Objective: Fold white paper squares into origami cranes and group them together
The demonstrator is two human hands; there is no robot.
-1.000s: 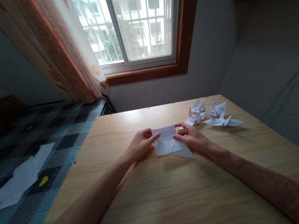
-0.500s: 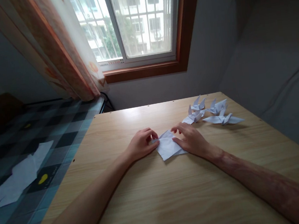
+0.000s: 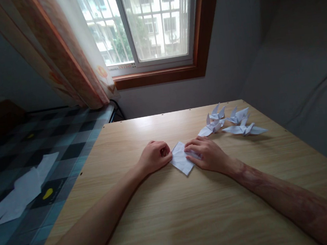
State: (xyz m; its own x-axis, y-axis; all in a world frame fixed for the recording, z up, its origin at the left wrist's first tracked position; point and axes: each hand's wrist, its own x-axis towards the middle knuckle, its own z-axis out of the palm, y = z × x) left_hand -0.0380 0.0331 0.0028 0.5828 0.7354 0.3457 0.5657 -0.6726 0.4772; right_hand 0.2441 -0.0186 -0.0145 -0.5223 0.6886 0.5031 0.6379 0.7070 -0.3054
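A folded sheet of white paper (image 3: 182, 159) lies on the wooden table (image 3: 168, 212) between my hands, one corner pointing toward me. My left hand (image 3: 156, 156) pinches its left corner between thumb and curled fingers. On the right side, my right hand (image 3: 205, 153) rests over the paper, thumb and fingers gripping or pressing that part; its fingers cover the right corner. Beyond my right hand stand several white paper cranes, among them a front one (image 3: 244, 129) with long spread wings and a left one (image 3: 211, 127).
To the left is a bed with a checked cover (image 3: 75, 152), on which cut white paper pieces (image 3: 26, 189) lie. A window (image 3: 158, 24) with an orange curtain (image 3: 69, 50) is behind the table. The wall (image 3: 301, 63) runs along the right.
The paper now lies flatter, as a neat square with its near corner shifted right. My right hand has lowered its fingers onto the paper. My left hand stays at the left corner.
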